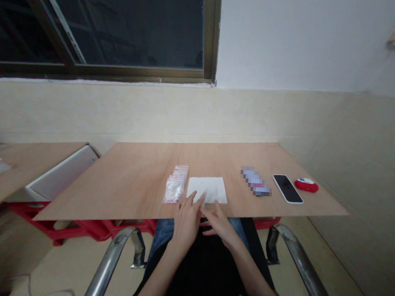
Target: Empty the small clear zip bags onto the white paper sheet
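My left hand [188,217], with a ring on one finger, is at the table's front edge. Its thumb and index finger come together around a small pale, see-through piece [204,195], too small to make out. My right hand [220,222] meets it from the right, fingers apart, one fingertip at or very near that piece. Under the fingertips lies a white sheet [211,186], its front edge partly covered. Left of the sheet, close to my left hand, is an overlapping stack of small clear plastic bags [175,186].
On the wooden table [141,175], to the right, lie a pixelated item [256,181], a phone [287,188] and a red-and-white object [306,185]. Metal armrests [111,259] flank me. Red stools [87,228] stand beneath. Another table [48,155] is at left.
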Demonstrator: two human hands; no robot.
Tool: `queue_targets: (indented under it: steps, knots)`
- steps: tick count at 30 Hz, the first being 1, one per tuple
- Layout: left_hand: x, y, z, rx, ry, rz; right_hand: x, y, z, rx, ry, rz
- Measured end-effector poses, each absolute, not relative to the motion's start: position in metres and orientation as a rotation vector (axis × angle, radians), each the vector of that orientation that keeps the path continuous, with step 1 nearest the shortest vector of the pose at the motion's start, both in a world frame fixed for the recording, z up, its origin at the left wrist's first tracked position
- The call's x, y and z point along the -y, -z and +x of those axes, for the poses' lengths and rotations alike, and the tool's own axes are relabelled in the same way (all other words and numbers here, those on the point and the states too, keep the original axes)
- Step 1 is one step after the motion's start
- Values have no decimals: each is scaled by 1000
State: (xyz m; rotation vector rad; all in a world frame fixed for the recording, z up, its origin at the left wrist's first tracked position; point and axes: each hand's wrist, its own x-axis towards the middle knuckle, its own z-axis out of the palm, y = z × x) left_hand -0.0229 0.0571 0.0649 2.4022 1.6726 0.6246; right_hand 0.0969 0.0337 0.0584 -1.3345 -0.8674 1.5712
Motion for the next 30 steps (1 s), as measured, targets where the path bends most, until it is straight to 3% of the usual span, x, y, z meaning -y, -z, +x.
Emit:
queue_targets:
  steps: [5,19,26,30]
  knots:
    - [-62,-58,-22,-1597,-689,2432,-41,-65,102,418,-1930,-829]
    - [-50,-76,-19,-1423,-899,2354,-47,-59,105,483,-1917,-863]
    - [-48,-81,-14,-1353,-1492,1456,-46,-57,108,339,-1843,-719]
    - [-61,-69,-11,-1227,-1275,766,-44,-54,96,428,-1548,-755]
